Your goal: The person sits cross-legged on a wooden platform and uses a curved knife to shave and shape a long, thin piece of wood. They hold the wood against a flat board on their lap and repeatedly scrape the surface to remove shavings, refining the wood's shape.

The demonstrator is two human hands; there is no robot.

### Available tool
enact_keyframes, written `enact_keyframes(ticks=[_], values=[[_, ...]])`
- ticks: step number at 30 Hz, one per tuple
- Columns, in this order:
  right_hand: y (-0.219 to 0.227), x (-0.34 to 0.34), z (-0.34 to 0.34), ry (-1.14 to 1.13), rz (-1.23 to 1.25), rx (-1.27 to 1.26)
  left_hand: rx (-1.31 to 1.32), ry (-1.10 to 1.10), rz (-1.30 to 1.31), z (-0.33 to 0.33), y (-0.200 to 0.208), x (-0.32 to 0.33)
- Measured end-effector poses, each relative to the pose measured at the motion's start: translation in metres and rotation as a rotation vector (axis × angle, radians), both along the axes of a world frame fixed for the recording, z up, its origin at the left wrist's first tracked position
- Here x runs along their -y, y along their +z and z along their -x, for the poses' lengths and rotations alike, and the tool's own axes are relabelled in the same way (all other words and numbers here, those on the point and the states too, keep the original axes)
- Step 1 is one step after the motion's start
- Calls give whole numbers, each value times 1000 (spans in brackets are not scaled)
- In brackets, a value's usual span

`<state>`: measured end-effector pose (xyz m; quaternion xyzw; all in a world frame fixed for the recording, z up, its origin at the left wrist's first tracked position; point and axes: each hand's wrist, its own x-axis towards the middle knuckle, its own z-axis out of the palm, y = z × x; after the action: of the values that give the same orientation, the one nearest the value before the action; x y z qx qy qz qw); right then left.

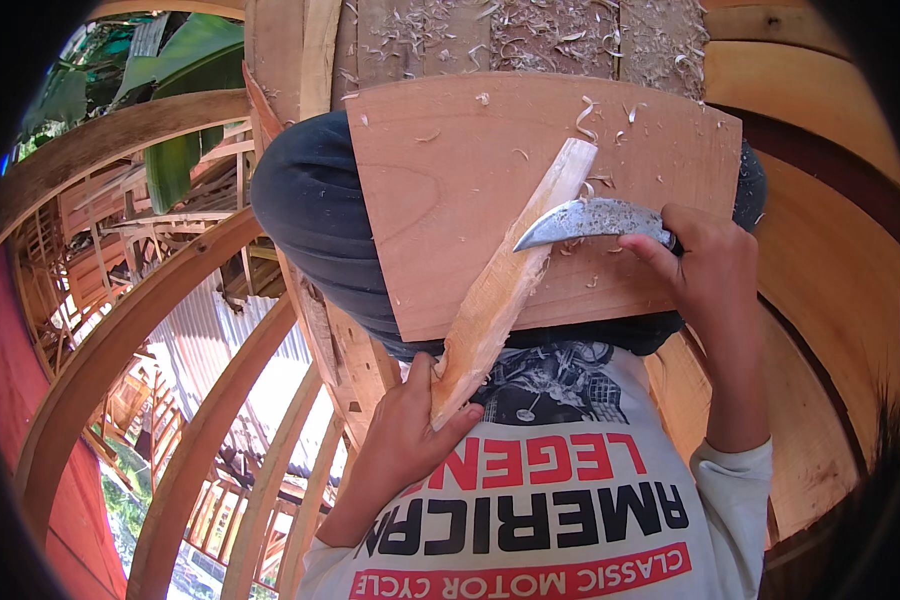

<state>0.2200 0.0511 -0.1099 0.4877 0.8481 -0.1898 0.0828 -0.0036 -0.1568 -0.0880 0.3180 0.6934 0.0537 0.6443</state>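
Note:
My left hand [417, 425] is closed round the near end of a pale, rough-hewn stick of wood [500, 290]. The stick slants away to the right, its narrower far end over a flat wooden board [410, 220] that lies across my lap. In my right hand [707, 255] is a curved knife [600, 221], its handle mostly hidden in my fist and my thumb along the blade's base. The spotted grey blade crosses the stick at about its middle, tip pointing left. Curled shavings [587, 120] lie on the board around the stick's far end.
Beyond the board, planks [530, 40] are strewn with shavings. Curved wooden ribs [220, 420] stand at the left with gaps between them, and corrugated metal sheets [230, 330] show below. Curved planking [820, 220] rises at the right. Green leaves [185, 70] hang at the far left.

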Motion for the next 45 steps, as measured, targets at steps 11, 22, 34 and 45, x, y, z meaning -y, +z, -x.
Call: enact_keyframes(ticks=[11,22,34,45], values=[[6,-47,-60,-585,38,-320,69,-6,-26,-1,-9,19],[-10,-44,-13,-564,305,-734,-402,-8,-368,13,63,-47],[-7,-52,-21,-634,593,-1070,-653,-138,-777,-54,90,-162],[-2,-52,-48,-648,896,-1291,-697,-223,-807,-83,92,-185]])
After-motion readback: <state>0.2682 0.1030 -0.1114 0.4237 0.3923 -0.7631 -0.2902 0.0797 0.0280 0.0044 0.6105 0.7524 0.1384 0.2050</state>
